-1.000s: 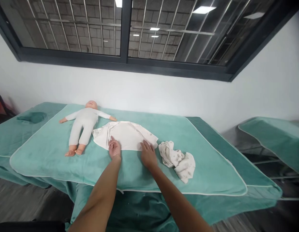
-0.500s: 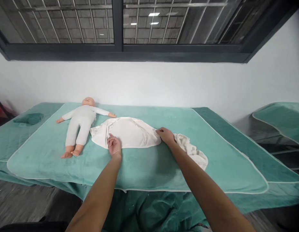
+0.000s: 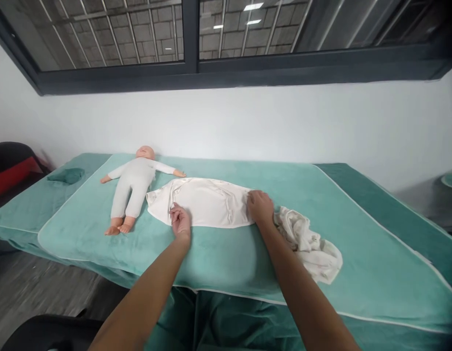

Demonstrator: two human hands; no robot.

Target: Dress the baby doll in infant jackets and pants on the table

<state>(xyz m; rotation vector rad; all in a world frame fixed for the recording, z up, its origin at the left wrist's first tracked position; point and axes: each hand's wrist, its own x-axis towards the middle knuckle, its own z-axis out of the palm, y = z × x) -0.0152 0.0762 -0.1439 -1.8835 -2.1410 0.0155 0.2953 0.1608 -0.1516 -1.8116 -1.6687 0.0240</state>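
The left hand (image 3: 181,222) rests at the near edge of a pale cloth (image 3: 207,201), its fingers (image 3: 175,210) loosely curled, partly open and turned upward; whether they pinch any fabric I cannot tell. The right hand (image 3: 261,207) is laid over the cloth's right end, back uppermost, fingers bent down out of sight, so their grip cannot be told. Between the two hands the cloth lies spread out flat, with creases near its left end and a few ripples toward the right. Just right of the right wrist, partly behind the forearm, sits a crumpled printed cloth (image 3: 323,261) in a loose heap. To the left, near the spread cloth's left end, a doll (image 3: 133,183) in a white suit lies on its back, arms out, head toward the far side and bare feet toward the near side. All of these rest on a green mat (image 3: 226,258) with pale piping, over a green-covered tabletop (image 3: 31,207). Beyond the far edge stand a white wall (image 3: 247,124) and a dark-framed window (image 3: 191,70).
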